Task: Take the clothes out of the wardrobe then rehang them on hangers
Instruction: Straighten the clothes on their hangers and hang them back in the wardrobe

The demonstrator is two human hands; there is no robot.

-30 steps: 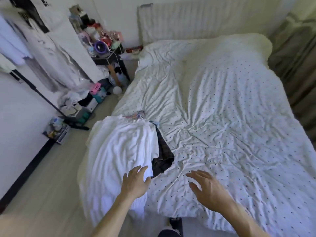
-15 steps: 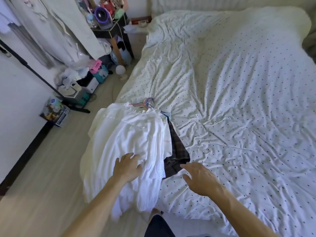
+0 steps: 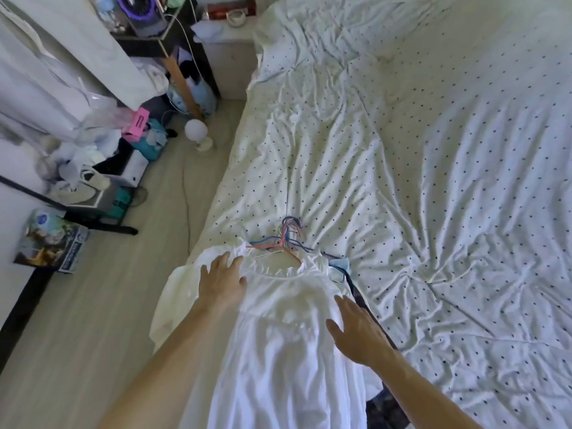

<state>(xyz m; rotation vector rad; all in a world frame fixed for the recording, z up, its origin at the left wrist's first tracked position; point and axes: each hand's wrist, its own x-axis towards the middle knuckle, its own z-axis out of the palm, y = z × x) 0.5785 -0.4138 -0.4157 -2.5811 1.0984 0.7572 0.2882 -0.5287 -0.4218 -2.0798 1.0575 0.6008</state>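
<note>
A white garment (image 3: pixel 278 351) lies on top of a pile at the near left corner of the bed, its ruffled neckline pointing away from me. A bundle of thin coloured wire hangers (image 3: pixel 286 239) sticks out of the neckline onto the sheet. A dark garment (image 3: pixel 365 308) shows under the white one along its right side. My left hand (image 3: pixel 221 278) rests flat on the garment's left shoulder, fingers straight. My right hand (image 3: pixel 356 331) lies flat on the garment's right side, fingers spread.
The bed (image 3: pixel 433 181) with its white dotted sheet fills the right. Left of it runs a wood floor strip (image 3: pixel 93 305) with a clothes rack of hanging garments (image 3: pixel 46 72), shoes (image 3: pixel 83 184), boxes, a round white lamp (image 3: pixel 196 131) and a cluttered dark side table (image 3: pixel 173 35).
Both hands have moved forward up the white garment, from its lower part to its shoulders near the neckline. The camera has moved closer and tilted further down.
</note>
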